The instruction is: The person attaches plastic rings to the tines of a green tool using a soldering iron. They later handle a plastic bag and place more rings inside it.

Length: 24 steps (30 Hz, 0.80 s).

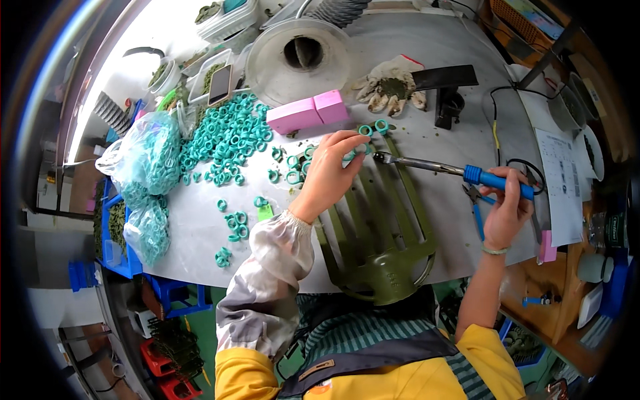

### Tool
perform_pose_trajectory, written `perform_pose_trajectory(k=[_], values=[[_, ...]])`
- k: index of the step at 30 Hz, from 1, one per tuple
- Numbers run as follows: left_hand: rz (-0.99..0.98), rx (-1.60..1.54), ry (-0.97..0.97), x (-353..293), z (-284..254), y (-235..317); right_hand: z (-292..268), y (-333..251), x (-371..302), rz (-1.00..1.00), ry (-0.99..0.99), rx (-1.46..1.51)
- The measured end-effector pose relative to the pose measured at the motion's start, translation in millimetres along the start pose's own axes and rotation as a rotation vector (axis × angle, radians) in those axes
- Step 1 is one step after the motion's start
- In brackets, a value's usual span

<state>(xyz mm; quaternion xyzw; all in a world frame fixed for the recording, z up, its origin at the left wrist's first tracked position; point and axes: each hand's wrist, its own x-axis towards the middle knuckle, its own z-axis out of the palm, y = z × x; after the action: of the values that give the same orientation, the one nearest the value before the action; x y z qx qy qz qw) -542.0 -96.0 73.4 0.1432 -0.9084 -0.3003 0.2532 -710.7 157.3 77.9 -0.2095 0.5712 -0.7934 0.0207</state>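
A dark green slatted piece (387,260), with long parallel bars, lies on the grey table in front of me. My left hand (328,170) is over its far left end, thumb and fingertips pinched on a small teal ring (358,151). Other teal rings (381,127) sit at the far ends of the bars. In my right hand (505,213) is a soldering iron (487,179), gripped by its blue handle. Its metal tip points left and meets the bars close to my left fingertips. Whether the tip touches the held ring I cannot tell.
A heap of teal rings (227,133) spreads at left beside plastic bags (150,153). Pink blocks (307,113), a stained glove (393,87) and a black stand (448,93) lie beyond. Pliers (477,207) and a paper sheet (559,187) are at right.
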Motion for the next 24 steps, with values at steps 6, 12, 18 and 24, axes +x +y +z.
perform_pose_trajectory(k=[6, 12, 18, 24], values=[[0.055, 0.084, -0.040, 8.7, 24.2, -14.5, 6.4, 16.3, 1.9, 0.038, 0.008, 0.006], [0.047, 0.118, -0.055, 3.3, 20.2, -27.0, 10.6, 17.2, -2.1, 0.055, 0.020, -0.085], [0.119, 0.012, -0.015, 4.8, 9.8, -17.9, -22.9, 3.7, 6.2, 0.015, 0.070, -0.068], [-0.397, 0.246, 0.231, -63.2, -111.7, -91.2, -26.2, 1.0, 5.0, 0.016, 0.066, -0.044]])
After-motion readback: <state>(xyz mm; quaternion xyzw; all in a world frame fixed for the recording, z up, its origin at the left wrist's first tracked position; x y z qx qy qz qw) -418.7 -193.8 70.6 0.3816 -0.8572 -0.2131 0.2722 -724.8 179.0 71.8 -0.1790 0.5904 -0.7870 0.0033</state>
